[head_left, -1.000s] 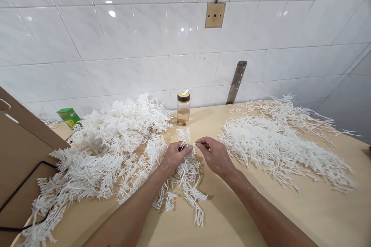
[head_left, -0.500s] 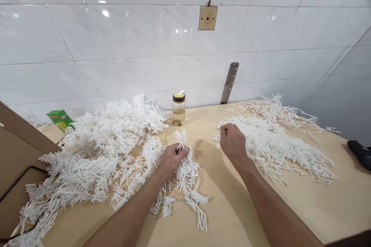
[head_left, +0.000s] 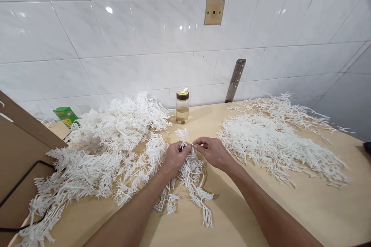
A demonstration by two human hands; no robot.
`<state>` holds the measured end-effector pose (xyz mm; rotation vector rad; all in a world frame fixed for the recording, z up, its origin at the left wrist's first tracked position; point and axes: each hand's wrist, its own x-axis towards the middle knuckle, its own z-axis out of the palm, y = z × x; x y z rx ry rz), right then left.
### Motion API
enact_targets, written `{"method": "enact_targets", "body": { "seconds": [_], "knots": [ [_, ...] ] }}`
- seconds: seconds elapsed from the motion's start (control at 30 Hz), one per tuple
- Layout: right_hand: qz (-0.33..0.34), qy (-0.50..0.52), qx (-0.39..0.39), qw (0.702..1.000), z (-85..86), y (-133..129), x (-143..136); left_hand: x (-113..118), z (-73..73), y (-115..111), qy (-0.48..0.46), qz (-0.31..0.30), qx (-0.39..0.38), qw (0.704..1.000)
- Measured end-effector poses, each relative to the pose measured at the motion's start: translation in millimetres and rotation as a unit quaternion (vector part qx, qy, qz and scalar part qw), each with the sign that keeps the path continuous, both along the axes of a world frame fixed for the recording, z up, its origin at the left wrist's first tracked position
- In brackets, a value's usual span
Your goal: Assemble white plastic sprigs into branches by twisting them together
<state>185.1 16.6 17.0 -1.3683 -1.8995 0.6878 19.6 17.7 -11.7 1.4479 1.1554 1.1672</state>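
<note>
My left hand (head_left: 176,158) is closed in a pinch on a bunch of white branching plastic sprigs (head_left: 193,177), whose stems hang down over the table and whose frayed tip (head_left: 181,134) sticks up above the fingers. Right beside it, my right hand (head_left: 213,151) pinches at a thin white piece of the same bunch, fingertips almost touching the left thumb. A large heap of white sprigs (head_left: 121,131) spreads to the left of my hands. On the right lies a flatter pile of white sprigs (head_left: 278,142).
A clear jar (head_left: 182,110) with a dark and yellow lid, partly filled with liquid, stands near the wall. Behind the left heap is a green box (head_left: 66,116). A metal bracket (head_left: 235,81) leans at the wall. A brown board (head_left: 23,150) and black cable (head_left: 24,179) are far left.
My right hand has moved left from the edge of the right pile to the bunch in my left hand. The left hand keeps its hold. The camera view has shifted slightly.
</note>
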Motion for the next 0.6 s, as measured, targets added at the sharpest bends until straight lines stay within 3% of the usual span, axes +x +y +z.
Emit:
{"method": "enact_targets", "body": {
  "seconds": [0.37, 0.6],
  "knots": [
    [-0.041, -0.02, 0.01, 0.999, -1.5, -0.8, -0.3, 0.3, -1.8, 1.1, 0.018, -0.016, 0.001, 1.0],
    [-0.05, -0.125, 0.164, 0.977, -13.3, -1.4, -5.6, 0.4, -7.1, 5.6, 0.091, -0.005, 0.022, 0.996]
  ]
}}
